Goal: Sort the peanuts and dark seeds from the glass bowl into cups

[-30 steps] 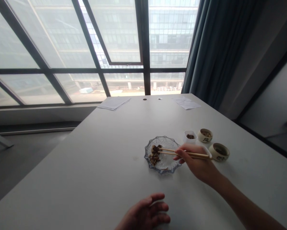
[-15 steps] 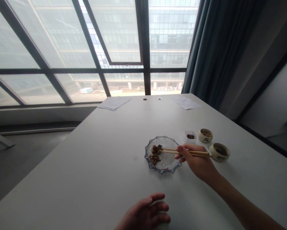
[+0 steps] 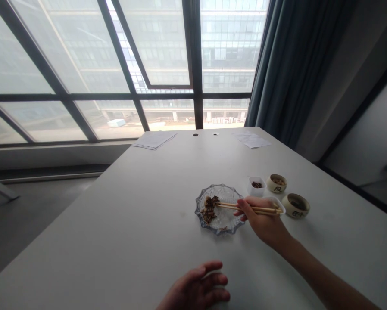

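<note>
The right hand (image 3: 264,221) pinches a pair of chopsticks (image 3: 248,208), whose tips touch dark food bits (image 3: 209,205) on a glass plate (image 3: 227,224). The left hand (image 3: 195,289) rests flat with loosely spread fingers on the table (image 3: 132,224). Three small cups (image 3: 277,183) stand just beyond.

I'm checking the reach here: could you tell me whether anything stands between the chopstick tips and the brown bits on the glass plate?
Nothing visible does. The right hand holds the chopsticks over the glass plate, their tips at the pile of brown bits. The small dishes sit off to the right, and the left hand rests on the table nearer the camera.
</note>
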